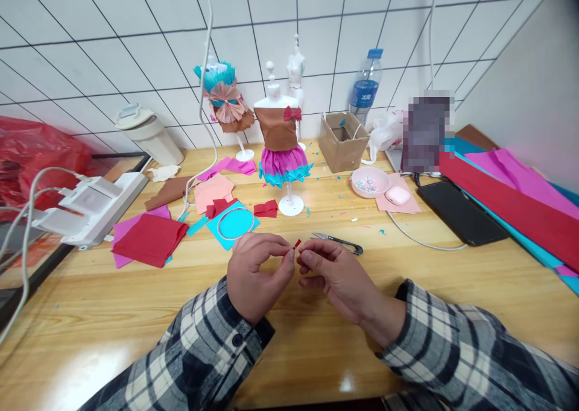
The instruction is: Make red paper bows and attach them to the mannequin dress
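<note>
Between thumb and forefinger, my left hand (260, 275) pinches a small dark red strip of paper (297, 244). Close beside it, my right hand (337, 272) has its thumb and forefinger pressed together; whatever is between them is hidden. Thread snips (337, 241) lie just behind my right hand. A small dress form (283, 134) stands beyond both hands, wearing a brown top with a red bow (292, 114) and a magenta skirt with a blue ruffle. A silver ring (236, 223) rests on a blue paper square (221, 236) behind my left hand.
Folded red paper (151, 239) and a power strip (108, 209) lie left. Behind stand a tumbler (149, 134), another dressed form (228, 100), a cardboard box (344, 143) and a bottle (365, 88). A pink dish (371, 182), black phone (461, 212) and coloured sheets (511, 200) are right.
</note>
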`<state>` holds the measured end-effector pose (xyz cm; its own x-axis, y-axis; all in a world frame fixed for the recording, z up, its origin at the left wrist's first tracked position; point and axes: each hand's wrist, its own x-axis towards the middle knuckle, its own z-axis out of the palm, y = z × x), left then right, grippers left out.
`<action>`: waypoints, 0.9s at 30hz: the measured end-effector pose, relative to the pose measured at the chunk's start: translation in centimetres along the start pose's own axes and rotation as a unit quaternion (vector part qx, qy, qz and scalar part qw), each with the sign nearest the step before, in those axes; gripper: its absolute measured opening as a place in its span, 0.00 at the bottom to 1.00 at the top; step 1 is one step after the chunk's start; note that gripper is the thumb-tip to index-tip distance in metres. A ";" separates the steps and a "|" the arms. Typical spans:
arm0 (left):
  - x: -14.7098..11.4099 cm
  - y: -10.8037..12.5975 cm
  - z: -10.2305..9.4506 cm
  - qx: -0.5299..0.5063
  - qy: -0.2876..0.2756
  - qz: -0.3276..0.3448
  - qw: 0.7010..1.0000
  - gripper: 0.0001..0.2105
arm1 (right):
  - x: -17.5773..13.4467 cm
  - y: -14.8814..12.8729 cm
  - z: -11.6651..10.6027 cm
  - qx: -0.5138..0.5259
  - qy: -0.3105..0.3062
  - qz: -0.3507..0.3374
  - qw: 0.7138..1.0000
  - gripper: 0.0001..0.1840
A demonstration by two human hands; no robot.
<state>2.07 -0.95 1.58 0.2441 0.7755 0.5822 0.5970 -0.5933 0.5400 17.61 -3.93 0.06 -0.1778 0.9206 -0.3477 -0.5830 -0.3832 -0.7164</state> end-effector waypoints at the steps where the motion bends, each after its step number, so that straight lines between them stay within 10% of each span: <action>1: -0.1 0.0 0.0 0.005 -0.004 0.011 1.000 0.04 | -0.1 0.0 0.1 0.001 0.005 -0.001 1.000 0.11; 27: -0.1 0.5 -0.1 0.035 -0.011 0.079 0.996 0.03 | 0.1 0.4 0.0 0.012 0.019 0.013 1.000 0.14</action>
<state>2.23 -1.31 1.87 0.3548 0.6793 0.6424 0.6019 -0.6918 0.3990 17.37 -4.03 -0.24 -0.1639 0.9068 -0.3884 -0.5976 -0.4046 -0.6923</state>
